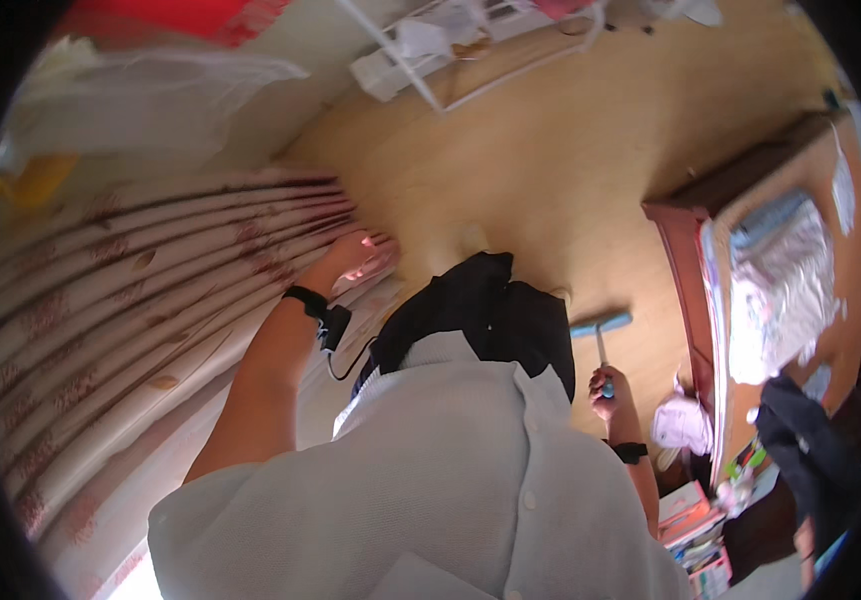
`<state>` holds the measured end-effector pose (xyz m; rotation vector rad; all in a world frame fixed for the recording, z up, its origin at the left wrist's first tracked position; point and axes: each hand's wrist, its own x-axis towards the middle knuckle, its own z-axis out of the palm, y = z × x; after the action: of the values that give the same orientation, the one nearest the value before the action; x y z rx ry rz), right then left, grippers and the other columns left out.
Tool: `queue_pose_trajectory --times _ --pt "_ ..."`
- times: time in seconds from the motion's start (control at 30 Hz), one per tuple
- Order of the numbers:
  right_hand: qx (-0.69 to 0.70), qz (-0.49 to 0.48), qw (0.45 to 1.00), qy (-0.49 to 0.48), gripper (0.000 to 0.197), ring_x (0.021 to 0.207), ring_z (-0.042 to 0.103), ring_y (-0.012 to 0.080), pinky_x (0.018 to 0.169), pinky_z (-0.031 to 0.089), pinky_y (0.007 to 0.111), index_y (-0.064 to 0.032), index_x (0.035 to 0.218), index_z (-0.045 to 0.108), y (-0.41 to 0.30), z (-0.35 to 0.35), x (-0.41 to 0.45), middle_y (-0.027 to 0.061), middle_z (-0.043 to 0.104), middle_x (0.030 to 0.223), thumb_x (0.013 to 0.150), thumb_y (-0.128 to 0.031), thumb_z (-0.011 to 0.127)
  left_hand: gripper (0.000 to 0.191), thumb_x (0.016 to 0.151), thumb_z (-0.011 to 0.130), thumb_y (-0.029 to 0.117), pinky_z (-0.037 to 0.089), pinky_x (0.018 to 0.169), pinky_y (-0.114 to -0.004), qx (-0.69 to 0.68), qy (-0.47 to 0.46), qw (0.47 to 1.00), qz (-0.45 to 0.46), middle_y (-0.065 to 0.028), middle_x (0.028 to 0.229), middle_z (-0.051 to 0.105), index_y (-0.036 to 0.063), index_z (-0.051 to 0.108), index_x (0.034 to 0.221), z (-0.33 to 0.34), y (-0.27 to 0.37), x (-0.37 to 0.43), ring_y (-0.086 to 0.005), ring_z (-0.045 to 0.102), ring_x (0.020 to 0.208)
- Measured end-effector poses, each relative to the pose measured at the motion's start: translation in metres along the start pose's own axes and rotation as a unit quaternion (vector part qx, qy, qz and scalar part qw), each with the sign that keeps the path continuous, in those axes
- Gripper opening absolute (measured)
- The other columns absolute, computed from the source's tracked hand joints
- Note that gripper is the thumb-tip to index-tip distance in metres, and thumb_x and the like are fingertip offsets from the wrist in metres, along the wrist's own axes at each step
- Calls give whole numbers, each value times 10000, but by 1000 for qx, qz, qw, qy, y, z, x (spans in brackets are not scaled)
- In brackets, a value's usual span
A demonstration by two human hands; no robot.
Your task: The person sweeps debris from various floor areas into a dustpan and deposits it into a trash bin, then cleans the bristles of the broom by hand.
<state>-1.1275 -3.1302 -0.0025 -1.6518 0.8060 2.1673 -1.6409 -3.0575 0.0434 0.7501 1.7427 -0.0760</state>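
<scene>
My left hand is at the lower part of a pale curtain with a reddish floral pattern, its fingers bent against the gathered folds. Whether it grips the cloth is hard to tell, as the fingers are blurred. On the right side, my right hand is closed around the handle of a small squeegee-like tool. The tool has a blue grip end, a thin metal shaft and a wide light-blue head, and is held over the tan floor. A black strap sits on each wrist; the left one carries a small black device with a cable.
A wooden bed or table with folded cloth stands at right. Near it are a pink bag, books and a dark garment. A white metal rack stands ahead, and a translucent plastic sheet is at upper left.
</scene>
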Motion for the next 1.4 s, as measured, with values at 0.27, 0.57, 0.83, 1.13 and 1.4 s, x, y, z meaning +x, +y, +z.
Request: queue_pose_trajectory --times 0.27,0.57,0.83,1.13,1.4 --pt "-53 -36 985 -161 85 389 389 58 331 351 198 -41 813 474 -51 154 -4 -28 399 493 778 -99 424 180 816 462 215 429 415 -278 -77 28 993 -87 -95 668 511 59 484 904 -3 -130 20 -155 514 499" --pt "-71 -119 987 -79 74 385 352 55 321 309 185 -49 845 467 -26 224 -54 -31 375 506 780 -74 443 139 813 458 177 446 413 -286 -123 24 988 -91 -96 664 526 48 472 865 19 -168 14 -162 538 504" --pt "-251 -102 962 7 154 379 373 77 318 315 194 -66 889 472 -19 205 -41 -22 382 489 741 -90 507 143 803 473 176 448 411 -287 -193 41 980 -25 -105 683 537 44 479 858 23 -177 27 -169 538 488" --pt "-722 -45 681 114 309 568 559 218 517 465 322 -23 946 497 -51 157 -75 112 533 605 655 -73 590 214 748 468 162 448 462 -344 -207 51 975 -53 -107 570 553 7 513 606 64 -223 37 -206 561 518" --pt "-925 -274 235 120 317 666 576 317 602 450 407 -39 705 604 -33 331 48 166 588 707 682 -348 540 224 685 516 111 430 591 -382 10 138 972 188 -120 766 522 76 510 906 70 -239 33 -292 531 713"
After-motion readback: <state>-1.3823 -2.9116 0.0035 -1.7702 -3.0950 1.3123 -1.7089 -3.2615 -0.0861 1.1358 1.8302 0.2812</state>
